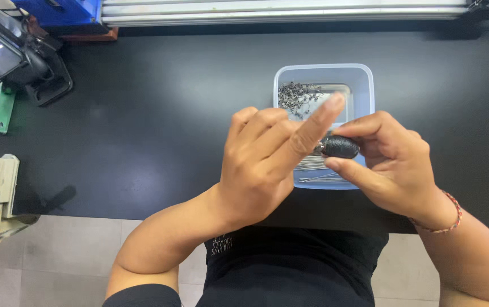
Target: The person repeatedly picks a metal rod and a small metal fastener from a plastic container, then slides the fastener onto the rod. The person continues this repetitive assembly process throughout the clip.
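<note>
Left hand (261, 165) half-curled, index finger extended up-right, its grip hidden; right hand (395, 165) pinches a dark oval textured object (341, 146) btwn thumb & fingers, long axis left-right, over a clear plastic tub (364, 77) of metal pins (298, 96) on a black bench (159, 113)

Two hands are seen above the worktop (159, 113): one left hand (261, 165) and one right hand (395, 167). One dark oval object (341, 146) is counted between the fingers of the right hand. One pale rectangular plastic tub (364, 79) is placed near the front edge of the worktop. Inside it, one tangled heap of small metal parts (298, 95) and one bundle of thin straight metal pins (312, 165) are found; the single pieces cannot be counted. One braided bracelet (452, 219) is worn.
</note>
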